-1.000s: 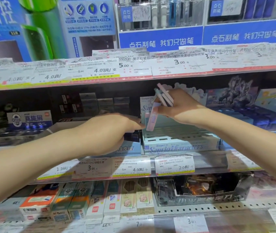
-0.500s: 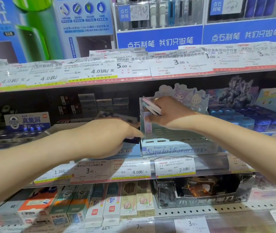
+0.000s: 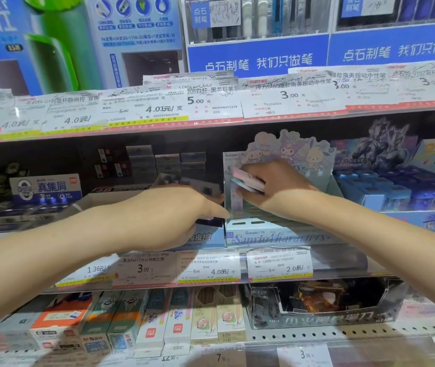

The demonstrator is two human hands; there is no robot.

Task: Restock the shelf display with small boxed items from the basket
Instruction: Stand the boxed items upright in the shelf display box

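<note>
Store shelf with price-tagged edge [image 3: 211, 268]; right hand [image 3: 277, 189] pinches slim pastel boxes [image 3: 246, 180] over the pale-blue cardboard display tray [image 3: 277, 235]; left hand [image 3: 168, 218] grip hidden.

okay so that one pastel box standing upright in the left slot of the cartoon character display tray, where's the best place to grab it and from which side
Probably pinch the upright pastel box near its top, on the two broad faces, coming from above and the front. It stands tall and narrow in the display tray, so its lower end sits down in the slot. The right hand, holding more slim boxes, hangs close above it.
</note>
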